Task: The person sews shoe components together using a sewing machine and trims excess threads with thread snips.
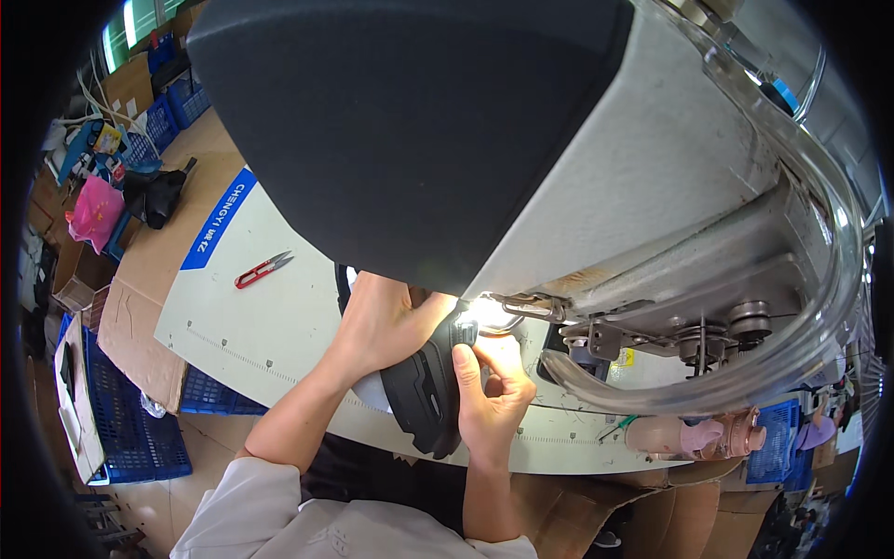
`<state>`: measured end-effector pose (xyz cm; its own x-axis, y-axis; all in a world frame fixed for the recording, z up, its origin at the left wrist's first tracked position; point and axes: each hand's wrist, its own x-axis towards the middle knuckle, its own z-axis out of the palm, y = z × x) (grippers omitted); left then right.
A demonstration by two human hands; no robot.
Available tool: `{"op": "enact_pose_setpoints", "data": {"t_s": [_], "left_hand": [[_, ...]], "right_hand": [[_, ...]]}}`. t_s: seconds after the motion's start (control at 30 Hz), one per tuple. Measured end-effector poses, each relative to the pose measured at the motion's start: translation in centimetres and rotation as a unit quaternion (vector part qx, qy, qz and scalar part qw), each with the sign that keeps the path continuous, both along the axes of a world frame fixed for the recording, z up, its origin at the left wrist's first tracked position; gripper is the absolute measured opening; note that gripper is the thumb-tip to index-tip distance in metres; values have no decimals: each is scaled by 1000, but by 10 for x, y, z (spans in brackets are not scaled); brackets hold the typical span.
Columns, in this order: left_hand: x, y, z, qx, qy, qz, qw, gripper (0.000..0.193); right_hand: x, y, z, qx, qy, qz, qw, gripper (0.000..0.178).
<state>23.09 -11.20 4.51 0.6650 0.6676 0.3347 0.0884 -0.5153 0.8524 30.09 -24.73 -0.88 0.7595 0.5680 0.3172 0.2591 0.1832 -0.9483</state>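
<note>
A black shoe upper (416,391) with cut-out shapes and a pale lining hangs over the near edge of the white sewing table. My left hand (384,321) holds it from the left, thumb pointing to the lit needle area; its other fingers are partly hidden under the machine's dark cover. With thumb and bent fingers, my right hand (494,391) pinches the upper's right edge just below the light. The sewing machine (643,224) looms over both hands. Its needle and the exact stitching spot are lost in glare.
Red-handled thread snips (264,268) lie on the white tabletop (233,321), left of my hands. A clear curved tube (652,399) bends low at the right. A pink bottle (694,435) lies near the right table edge. Blue crates (130,419) and cardboard (144,317) stand at the left.
</note>
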Motion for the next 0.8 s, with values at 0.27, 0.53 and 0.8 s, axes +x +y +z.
{"op": "enact_pose_setpoints", "data": {"t_s": [0.27, 0.53, 0.8], "left_hand": [[-15, -4, 3, -241, -195, -157, 938, 14], [-10, -33, 5, 191, 38, 50, 979, 47], [-7, -32, -13, 158, 12, 25, 987, 35]], "right_hand": [[28, -24, -43, -51, 2, 38, 998, 28], [3, -45, 29, -171, 254, 295, 905, 44], [5, -50, 30, -187, 251, 278, 908, 52]]}}
